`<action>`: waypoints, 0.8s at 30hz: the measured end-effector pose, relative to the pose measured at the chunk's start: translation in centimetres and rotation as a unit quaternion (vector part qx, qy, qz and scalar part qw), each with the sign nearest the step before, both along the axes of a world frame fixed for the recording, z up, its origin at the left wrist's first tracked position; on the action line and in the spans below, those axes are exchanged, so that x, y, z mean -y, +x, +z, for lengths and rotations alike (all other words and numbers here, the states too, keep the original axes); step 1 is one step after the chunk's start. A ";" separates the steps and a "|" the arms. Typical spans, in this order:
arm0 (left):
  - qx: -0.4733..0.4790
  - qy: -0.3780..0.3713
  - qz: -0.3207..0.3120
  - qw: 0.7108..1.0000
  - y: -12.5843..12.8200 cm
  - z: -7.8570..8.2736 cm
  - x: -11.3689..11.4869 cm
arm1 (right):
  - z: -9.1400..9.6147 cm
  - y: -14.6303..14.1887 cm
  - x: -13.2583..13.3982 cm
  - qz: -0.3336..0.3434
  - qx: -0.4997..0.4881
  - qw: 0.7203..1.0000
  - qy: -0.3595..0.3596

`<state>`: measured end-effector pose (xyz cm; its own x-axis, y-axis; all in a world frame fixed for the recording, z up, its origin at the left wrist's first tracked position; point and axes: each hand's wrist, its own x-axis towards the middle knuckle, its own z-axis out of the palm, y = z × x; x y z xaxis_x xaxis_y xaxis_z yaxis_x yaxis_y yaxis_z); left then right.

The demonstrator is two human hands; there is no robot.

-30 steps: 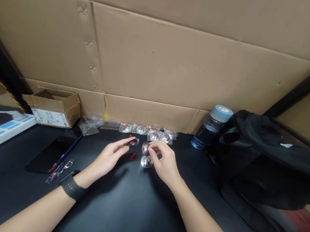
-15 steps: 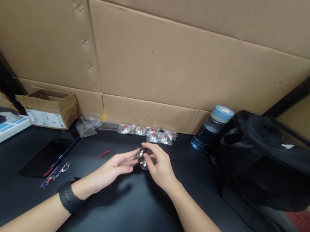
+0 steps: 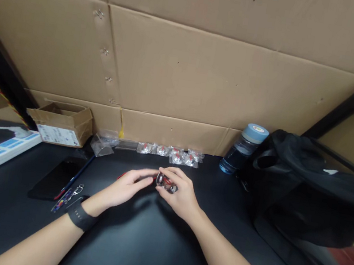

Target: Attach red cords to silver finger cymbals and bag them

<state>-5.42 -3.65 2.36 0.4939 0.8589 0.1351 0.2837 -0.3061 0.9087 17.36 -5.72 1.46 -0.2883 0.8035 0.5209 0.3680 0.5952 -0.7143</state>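
Both hands meet over the middle of the black table. My right hand pinches a small shiny metal part with a red piece between thumb and fingers. My left hand, with a black watch on its wrist, has its fingers stretched toward that part and its fingertips touch or nearly touch it. A little red piece lies on the table just behind the left hand, partly hidden.
Several small clear bags with metal parts line the cardboard wall. A blue-capped water bottle and a black backpack stand right. A cardboard box, phone, pen and keys lie left.
The left hand set down the dark oval part and came in to the metal part in the right hand. The right hand lifted that part slightly and turned it.
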 end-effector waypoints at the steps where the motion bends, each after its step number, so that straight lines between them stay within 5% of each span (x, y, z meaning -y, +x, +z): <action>1: -0.045 0.070 0.049 0.995 -0.4 -0.2 -0.5 | 0.0 -0.1 0.1 -0.010 -0.004 1.000 -0.002; 4: -0.189 0.197 0.205 0.940 -2.3 -1.2 -2.2 | 0.4 -0.1 0.2 -0.026 -0.018 0.999 -0.014; 7: -0.308 0.169 0.285 0.892 -4.1 -2.7 -3.8 | 0.7 0.1 0.2 -0.029 -0.028 0.999 -0.025; 14: -0.434 0.109 0.310 0.839 -5.0 -4.4 -4.8 | 0.7 0.0 0.5 -0.016 0.002 1.000 -0.024; 24: -0.469 0.093 0.322 0.817 -6.0 -4.5 -5.0 | 0.4 -0.2 0.6 -0.008 -0.002 0.999 -0.054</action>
<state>-11.44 1.38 -2.14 -0.0906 0.9894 0.1139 0.9854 0.0725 0.1543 17.16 -6.36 1.85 -0.2728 0.8596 0.4320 0.3748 0.5085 -0.7752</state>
